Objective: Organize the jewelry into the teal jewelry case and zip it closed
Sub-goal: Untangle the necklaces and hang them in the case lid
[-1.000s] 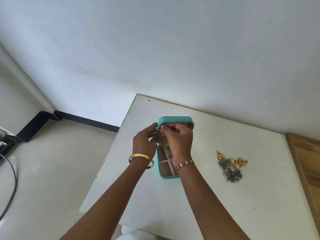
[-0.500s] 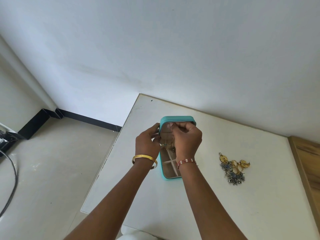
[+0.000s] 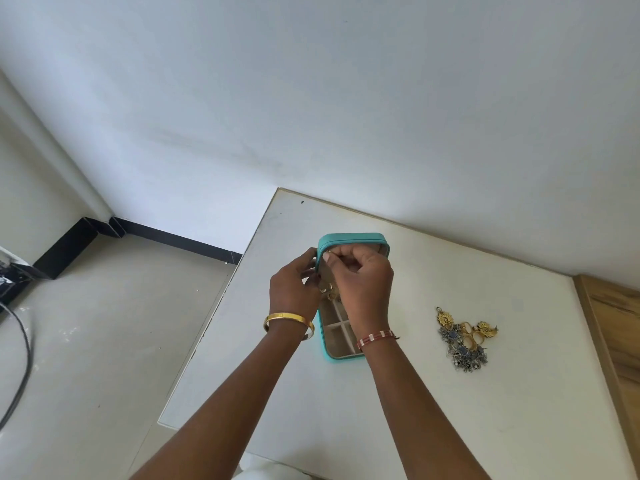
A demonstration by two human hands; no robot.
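My right hand (image 3: 363, 282) pinches a small gold piece (image 3: 329, 292) at the raised lid of the open teal jewelry case (image 3: 349, 239); my left hand (image 3: 294, 289) grips the lid's left edge. More jewelry (image 3: 464, 339) lies heaped on the white worktop (image 3: 485, 410), to the right, well apart.

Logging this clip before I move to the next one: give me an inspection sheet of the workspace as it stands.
Surface: white table, set against the wall.
Job's things: teal jewelry case open, lid upright, divided tray showing; pile of jewelry lies loose to its right, apart from it.
Clutter: nothing seen.
Grippers: left hand holds the lid's left edge; right hand is curled in front of the lid, pinching a small piece; a gold piece hangs below.
Cables: dark cable on the floor, far left.
Surroundings: white wall, black skirting, wooden panel at right.
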